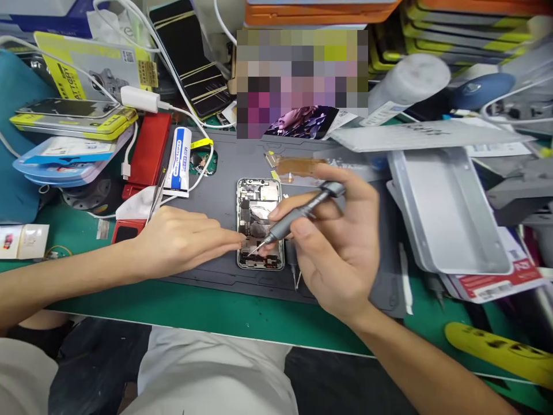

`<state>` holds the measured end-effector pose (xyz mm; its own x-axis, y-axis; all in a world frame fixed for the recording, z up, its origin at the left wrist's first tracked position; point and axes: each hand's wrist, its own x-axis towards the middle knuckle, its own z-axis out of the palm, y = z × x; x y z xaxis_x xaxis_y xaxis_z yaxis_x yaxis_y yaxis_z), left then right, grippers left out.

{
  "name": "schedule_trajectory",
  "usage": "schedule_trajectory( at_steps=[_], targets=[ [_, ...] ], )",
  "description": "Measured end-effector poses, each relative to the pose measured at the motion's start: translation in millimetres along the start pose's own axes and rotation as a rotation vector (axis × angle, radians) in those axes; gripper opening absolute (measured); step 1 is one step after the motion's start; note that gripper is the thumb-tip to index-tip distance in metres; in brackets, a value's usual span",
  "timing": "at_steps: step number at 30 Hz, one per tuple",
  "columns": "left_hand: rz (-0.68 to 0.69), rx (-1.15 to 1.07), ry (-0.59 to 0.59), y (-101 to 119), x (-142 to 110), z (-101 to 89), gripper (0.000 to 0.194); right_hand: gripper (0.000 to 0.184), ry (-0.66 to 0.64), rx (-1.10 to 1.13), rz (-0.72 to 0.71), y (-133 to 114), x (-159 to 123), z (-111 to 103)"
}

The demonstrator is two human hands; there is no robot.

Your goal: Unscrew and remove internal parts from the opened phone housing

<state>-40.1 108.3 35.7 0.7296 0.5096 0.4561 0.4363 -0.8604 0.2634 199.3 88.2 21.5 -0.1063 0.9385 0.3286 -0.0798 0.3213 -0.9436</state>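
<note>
An opened phone lies face up on the dark grey work mat, its inner parts and boards exposed. My left hand reaches in from the left, fingers pressed together, with the fingertips on the phone's left edge; its thumb is hidden. In my right hand is a slim grey precision screwdriver, held at a slant between thumb and fingers. The screwdriver's thin tip points down-left at the lower part of the phone; whether it touches a screw is too small to tell. Tweezers lie partly hidden beside the phone.
Left of the mat lie a white-and-blue tube, a red box and stacked yellow boxes. A grey plastic tray stands at right, near a white bottle. White cables cross the left side.
</note>
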Motion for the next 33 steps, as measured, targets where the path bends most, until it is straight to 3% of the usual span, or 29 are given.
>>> schedule_trajectory(
  at_steps=[3, 6, 8, 23, 30, 33],
  targets=[
    [-0.114, 0.039, -0.031, 1, 0, 1.8, 0.019, 0.051, 0.041, -0.164, -0.23, -3, 1, -5],
    [-0.189, 0.068, -0.046, 2, -1, 2.8, 0.02, 0.064, -0.102, -0.369, -0.456, 0, 0, -11],
    [-0.201, 0.077, -0.048, 3, -1, 3.3, 0.02, 0.068, -0.187, -0.418, -0.529, 4, -2, -12],
    [-0.168, 0.085, -0.053, 3, -1, 4.9, 0.021, 0.07, -0.3, -0.466, -0.504, 14, -6, -10],
    [-0.165, 0.066, -0.039, 3, -2, 4.8, 0.021, 0.053, -0.27, -0.552, -0.72, 12, -1, -15],
    [-0.162, 0.046, -0.041, 2, -2, 2.9, 0.022, 0.055, -0.252, -0.613, -0.723, 9, 1, -13]
  ],
)
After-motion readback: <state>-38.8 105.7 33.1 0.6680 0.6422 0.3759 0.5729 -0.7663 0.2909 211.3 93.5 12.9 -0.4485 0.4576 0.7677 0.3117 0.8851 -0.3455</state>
